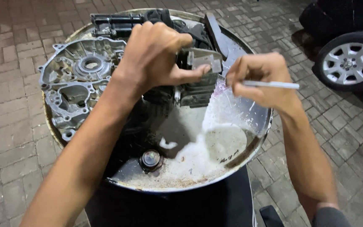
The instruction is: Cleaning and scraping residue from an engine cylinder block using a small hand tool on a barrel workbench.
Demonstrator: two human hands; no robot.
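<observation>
My left hand [154,56] grips the top of a dark finned engine cylinder block [198,86] standing on the lid of a steel drum [248,149]. My right hand [261,77] is closed around a thin white brush handle [274,85], its working end pressed near the block's right side. White foam or cleaner is spread over the drum lid below the block.
A grey aluminium crankcase half [74,82] lies on the drum's left side. Dark engine parts and a black cloth [160,19] sit at the back. A screw cap [151,159] sits near the drum's front. A car wheel [349,61] stands at the right on brick paving.
</observation>
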